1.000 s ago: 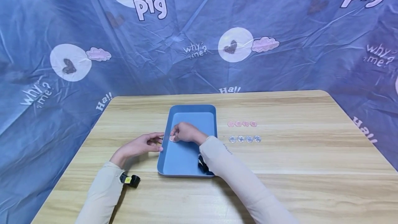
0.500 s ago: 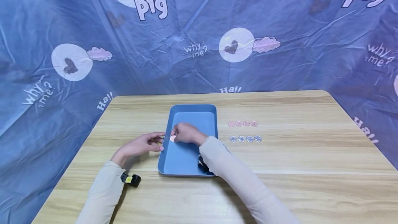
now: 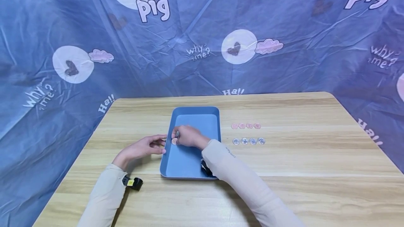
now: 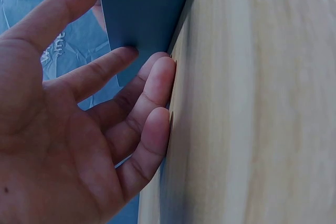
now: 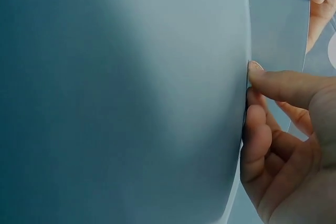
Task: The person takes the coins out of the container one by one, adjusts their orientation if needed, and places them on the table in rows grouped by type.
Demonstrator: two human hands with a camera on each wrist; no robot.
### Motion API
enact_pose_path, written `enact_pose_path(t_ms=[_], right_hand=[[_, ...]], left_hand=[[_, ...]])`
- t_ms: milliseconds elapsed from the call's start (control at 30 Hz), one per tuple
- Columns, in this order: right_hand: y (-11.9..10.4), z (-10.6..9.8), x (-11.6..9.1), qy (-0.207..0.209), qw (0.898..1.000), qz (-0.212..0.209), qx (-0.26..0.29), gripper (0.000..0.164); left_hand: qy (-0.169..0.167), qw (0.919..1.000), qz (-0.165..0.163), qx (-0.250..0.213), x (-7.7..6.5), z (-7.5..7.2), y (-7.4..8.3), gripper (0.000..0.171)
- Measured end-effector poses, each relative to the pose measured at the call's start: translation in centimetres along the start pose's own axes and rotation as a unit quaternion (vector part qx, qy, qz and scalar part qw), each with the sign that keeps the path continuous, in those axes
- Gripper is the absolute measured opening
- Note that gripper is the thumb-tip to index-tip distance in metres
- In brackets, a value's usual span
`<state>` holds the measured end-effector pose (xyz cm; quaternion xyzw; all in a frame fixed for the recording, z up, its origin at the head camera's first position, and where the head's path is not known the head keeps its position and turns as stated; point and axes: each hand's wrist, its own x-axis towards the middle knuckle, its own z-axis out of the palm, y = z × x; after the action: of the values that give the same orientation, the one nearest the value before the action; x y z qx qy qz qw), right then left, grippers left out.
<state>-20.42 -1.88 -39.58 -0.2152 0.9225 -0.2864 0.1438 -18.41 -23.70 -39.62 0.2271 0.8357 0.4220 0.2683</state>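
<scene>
Inside the blue tray, my right hand reaches down near the left wall. Its thumb and forefinger pinch a small silver coin, seen tilted up in the head view. Just below the fingers a copper-coloured coin lies on the tray floor. In the right wrist view the fingertips are low at the tray surface, and the coins cannot be made out. My left hand rests against the tray's outer left wall with loosely bent fingers; in the left wrist view several fingertips touch the table.
Right of the tray, a row of copper-coloured coins lies on the wooden table. Nearer the front is a row of silver coins. A blue printed cloth hangs behind the table.
The silver coin now shows between the right thumb and forefinger, apart from the copper-coloured coin. The right fingers have shifted slightly. The left hand and tray keep their places.
</scene>
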Motion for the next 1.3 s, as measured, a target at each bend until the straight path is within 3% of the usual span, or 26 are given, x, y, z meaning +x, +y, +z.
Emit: enact_pose_path(t_ms=[233,367,533,767,967,1300], right_hand=[[0.2,-0.3,-0.2,-0.002,0.998,-0.001,0.065,0.005],[0.0,-0.8,-0.2,0.006,0.990,-0.004,0.143,0.009],[-0.6,-1.6,-0.4,0.031,0.967,-0.008,0.253,0.012],[-1.7,-3.0,-1.2,0.049,0.929,0.032,0.366,0.020],[-2.0,-4.2,-1.9,0.062,0.908,0.066,0.410,0.022],[-1.0,-6.5,-3.6,0.078,0.894,0.066,0.436,0.027]], left_hand=[[-0.002,1.0000,0.002,-0.002,0.0,0.0,0.0,0.070],[-0.002,0.9999,-0.009,-0.007,-0.1,0.0,0.0,0.072],[-0.001,0.9998,-0.014,-0.015,-0.2,-0.1,0.1,0.073],[-0.002,0.9998,-0.017,-0.013,-0.1,-0.1,0.1,0.073],[-0.003,0.9998,-0.019,-0.010,-0.1,0.1,-0.1,0.071],[0.001,0.9999,-0.014,-0.003,0.0,0.1,-0.1,0.070]])
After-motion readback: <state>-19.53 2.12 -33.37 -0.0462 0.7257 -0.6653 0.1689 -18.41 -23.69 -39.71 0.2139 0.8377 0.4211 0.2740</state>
